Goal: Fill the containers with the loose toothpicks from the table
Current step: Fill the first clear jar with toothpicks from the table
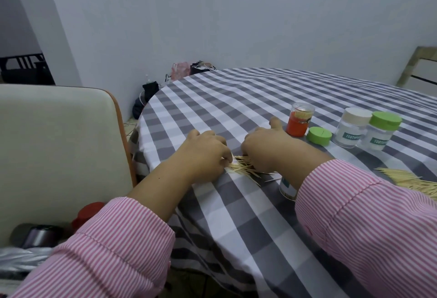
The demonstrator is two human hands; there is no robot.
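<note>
A small heap of loose toothpicks (243,167) lies on the checked tablecloth (236,99) between my two hands. My left hand (203,153) has its fingers curled onto the heap's left end and pinches some sticks. From the right, my right hand (267,148) covers the heap with fingers curled over it. A second pile of toothpicks (406,180) lies at the right edge. An open red container (299,119) full of toothpicks stands beyond my right hand, with a loose green lid (319,135) beside it. A clear container (287,187) is partly hidden by my right forearm.
Two clear labelled jars stand at the right, one with a white lid (352,127), one with a green lid (379,131). A beige chair back (59,144) is close on the left, with a red-capped bottle (87,213) on its seat. Bags sit on the floor by the wall.
</note>
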